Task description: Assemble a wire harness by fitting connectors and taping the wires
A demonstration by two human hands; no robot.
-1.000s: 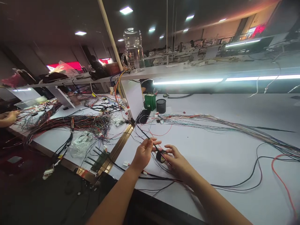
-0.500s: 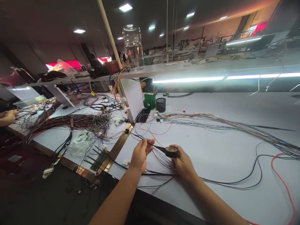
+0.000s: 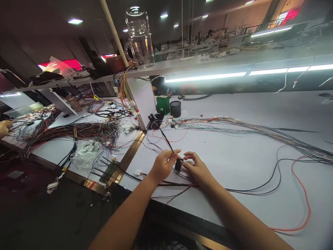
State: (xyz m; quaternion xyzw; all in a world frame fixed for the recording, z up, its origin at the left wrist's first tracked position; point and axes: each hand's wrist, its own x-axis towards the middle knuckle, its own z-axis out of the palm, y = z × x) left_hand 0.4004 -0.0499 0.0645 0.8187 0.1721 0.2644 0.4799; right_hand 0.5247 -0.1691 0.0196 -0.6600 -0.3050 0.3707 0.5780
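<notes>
My left hand point(image 3: 163, 164) is closed in a pinch on a thin black wire bundle point(image 3: 163, 137) that rises up and away to a black connector point(image 3: 152, 117). Just to its right, my right hand point(image 3: 195, 169) is closed on a black roll of tape point(image 3: 178, 165), held edge-on against the bundle between both hands. More black and red wires point(image 3: 179, 184) run under my wrists across the white table point(image 3: 234, 173).
A long multicoloured wire harness point(image 3: 260, 132) crosses the table to the right, with a red wire point(image 3: 304, 194) looping near the edge. A green box point(image 3: 163, 104) and black mesh cup point(image 3: 175, 108) stand behind. Left bench holds tangled harnesses point(image 3: 78, 132); another person's hand point(image 3: 3, 127) shows far left. A glass jug point(image 3: 137, 38) sits on the shelf.
The tape roll has turned from flat to edge-on and moved in beside my left hand. The black bundle now stands lifted, its connector end raised off the table.
</notes>
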